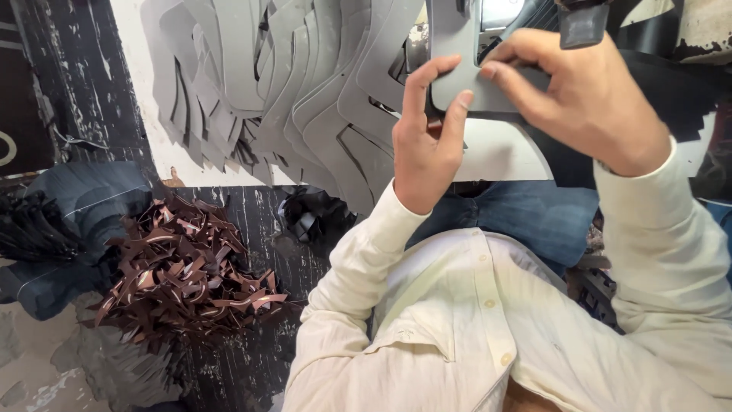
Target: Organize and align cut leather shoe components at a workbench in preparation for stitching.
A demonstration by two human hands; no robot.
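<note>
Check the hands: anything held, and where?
Both hands pinch one grey cut piece: left hand at its lower-left corner, right hand on its lower edge.

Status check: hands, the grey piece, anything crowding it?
Left hand and right hand both pinch the grey cut piece at the machine. Stack of grey cut pieces fanned beside it. Brown strips lie apart.

I see my left hand [422, 156] and right hand [587, 103] bare, each coming out of a long cream sleeve with a buttoned cuff. Below them, my cream shirt [488, 320] shows a button placket and chest pocket, above blue jeans [534, 214].
</note>
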